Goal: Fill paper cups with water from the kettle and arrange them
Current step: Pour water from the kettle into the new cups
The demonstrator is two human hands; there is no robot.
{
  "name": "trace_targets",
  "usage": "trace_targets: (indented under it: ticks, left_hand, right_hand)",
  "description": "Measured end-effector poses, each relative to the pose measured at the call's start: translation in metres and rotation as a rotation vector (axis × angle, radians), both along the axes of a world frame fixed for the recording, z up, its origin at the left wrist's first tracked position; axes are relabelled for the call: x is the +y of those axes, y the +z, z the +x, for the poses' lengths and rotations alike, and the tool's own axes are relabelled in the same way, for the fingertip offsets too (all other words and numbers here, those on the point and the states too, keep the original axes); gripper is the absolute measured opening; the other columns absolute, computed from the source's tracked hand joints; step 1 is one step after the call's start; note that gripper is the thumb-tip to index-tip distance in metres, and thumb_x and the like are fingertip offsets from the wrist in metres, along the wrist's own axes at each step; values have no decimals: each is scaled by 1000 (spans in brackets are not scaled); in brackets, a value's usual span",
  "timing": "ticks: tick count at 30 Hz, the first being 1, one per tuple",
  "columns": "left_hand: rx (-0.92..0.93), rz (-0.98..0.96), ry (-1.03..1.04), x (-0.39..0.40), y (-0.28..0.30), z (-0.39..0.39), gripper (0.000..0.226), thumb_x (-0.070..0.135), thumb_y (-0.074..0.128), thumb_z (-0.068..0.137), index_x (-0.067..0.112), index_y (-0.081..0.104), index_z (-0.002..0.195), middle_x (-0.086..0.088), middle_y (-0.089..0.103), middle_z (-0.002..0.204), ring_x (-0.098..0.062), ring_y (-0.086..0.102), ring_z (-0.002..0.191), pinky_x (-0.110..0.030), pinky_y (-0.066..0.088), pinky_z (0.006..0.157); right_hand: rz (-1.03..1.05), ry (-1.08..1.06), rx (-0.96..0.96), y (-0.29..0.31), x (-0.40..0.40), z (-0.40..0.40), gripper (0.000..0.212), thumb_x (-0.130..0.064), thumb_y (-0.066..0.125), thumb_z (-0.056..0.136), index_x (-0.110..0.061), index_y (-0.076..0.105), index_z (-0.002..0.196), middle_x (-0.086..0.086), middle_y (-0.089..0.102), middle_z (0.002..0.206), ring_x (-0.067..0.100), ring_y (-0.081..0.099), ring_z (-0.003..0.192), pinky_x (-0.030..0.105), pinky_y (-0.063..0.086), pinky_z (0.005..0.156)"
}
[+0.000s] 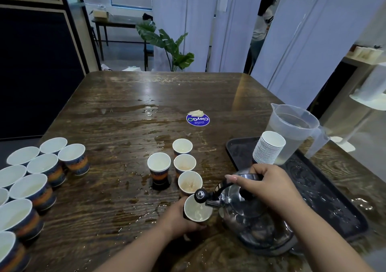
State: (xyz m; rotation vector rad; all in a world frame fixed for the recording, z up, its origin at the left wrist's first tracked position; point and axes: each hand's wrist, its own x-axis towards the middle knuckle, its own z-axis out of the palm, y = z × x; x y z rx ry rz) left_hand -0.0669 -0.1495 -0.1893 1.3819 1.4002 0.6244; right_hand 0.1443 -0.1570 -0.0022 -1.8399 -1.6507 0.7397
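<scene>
Cup (198,211): near bench (117,109) edge, under kettle (246,213) spout, catching water.
Left hand (179,217): your grip wraps the cup, steadying it.
Right hand (269,186): grip clenched on kettle handle, tilting it.
Filled cups (184,163): lined up just beyond.

On the table (117,109) stand 1 kettle (248,215), 1 clear plastic jug (292,132), 1 dark tray (325,192) and 1 round blue sticker (198,119). 1 stack of nested paper cups (268,148) sits on the tray. 5 single cups (159,167) stand mid-table. At least 10 more cups (72,159) crowd the left edge.
</scene>
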Motion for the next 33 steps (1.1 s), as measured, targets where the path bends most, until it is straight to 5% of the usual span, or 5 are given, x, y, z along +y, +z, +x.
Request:
trace_targets:
  ticks: [8,10,15,20,33]
  left_hand:
    - [73,108,-1,-13,15,-5,67,44,88,46,53,59,106,32,67,98,14,61,94,-18,49,91]
    - [56,126,-5,-11,18,-4,71,45,89,45,54,60,109,28,69,101,8,63,98,-27,50,95]
    - [-13,167,37,-4,44,-4,64,40,91,47,36,66,106,17,72,102,-2,66,98,-34,51,96]
    - [-44,222,88,6,91,-5,59,32,92,52,30,65,104,20,71,98,6,65,91,-14,47,80]
    - [-16,290,185,28,164,25,51,31,91,54,32,66,98,23,71,87,8,65,78,-23,50,73]
  right_hand:
    - [9,-193,493,-10,-4,19,54,-38,81,69,-2,45,51,10,44,46,16,40,46,21,34,46]
    - [19,-252,638,-11,-3,27,48,-37,77,74,10,63,69,23,63,64,21,53,57,28,41,56]
    - [58,-401,798,-11,-2,55,30,-39,74,77,-9,77,81,18,74,86,37,69,88,53,48,93]
    - [109,-593,832,-15,2,87,30,-51,75,70,-22,77,75,9,73,94,35,67,94,56,46,97]
    - [234,-927,925,-45,14,151,61,-57,57,86,-7,58,121,1,57,117,25,54,109,43,41,96]
